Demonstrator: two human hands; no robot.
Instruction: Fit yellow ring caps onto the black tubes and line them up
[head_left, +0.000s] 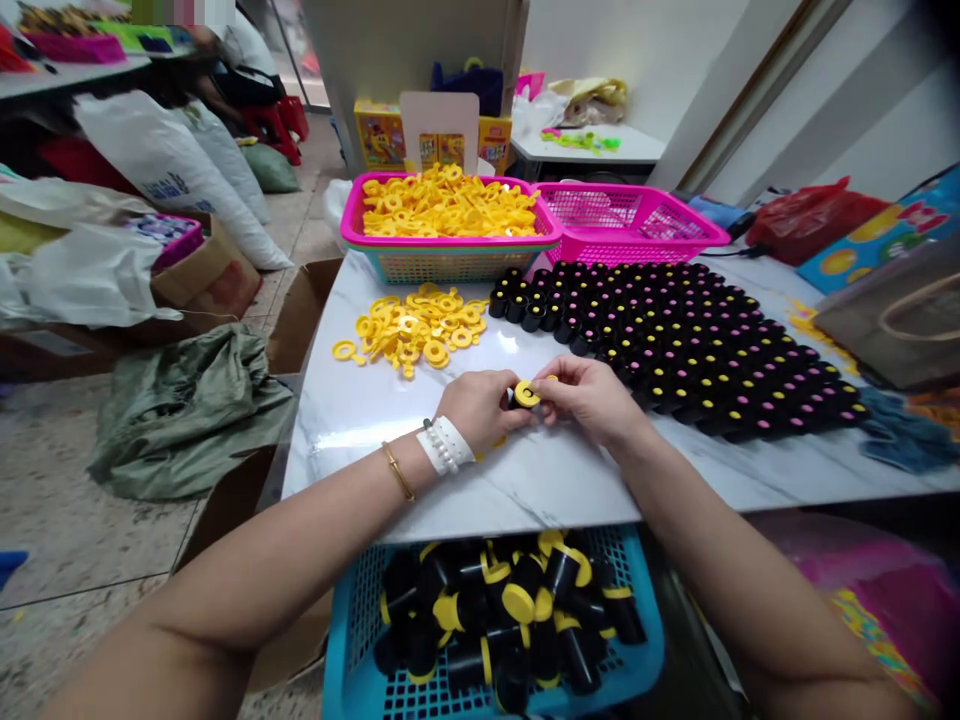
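- Over a white-veined polished marble tabletop (480,490), the left hand (484,405) and right hand (589,395) both pinch a small black cylinder topped with a yellow plastic ring (526,394), fingers closed around it.
- Nearest the hands, a loose heap of glossy yellow plastic rings (412,328) lies on the marble.
- Beyond the right hand, upright black cylinders with pink-dotted tops (675,345) stand in tight rows.
- Further back sits a pink-rimmed mesh basket (390,240) piled with more rings, beside a pink mesh basket (630,225).
- Below the table edge, a blue plastic mesh basket (352,640) holds jumbled yellow-ringed black cylinders (525,610).
- On the speckled stone floor (75,500) lies a crumpled green woven sack (187,415), near bulging white sacks (165,170).
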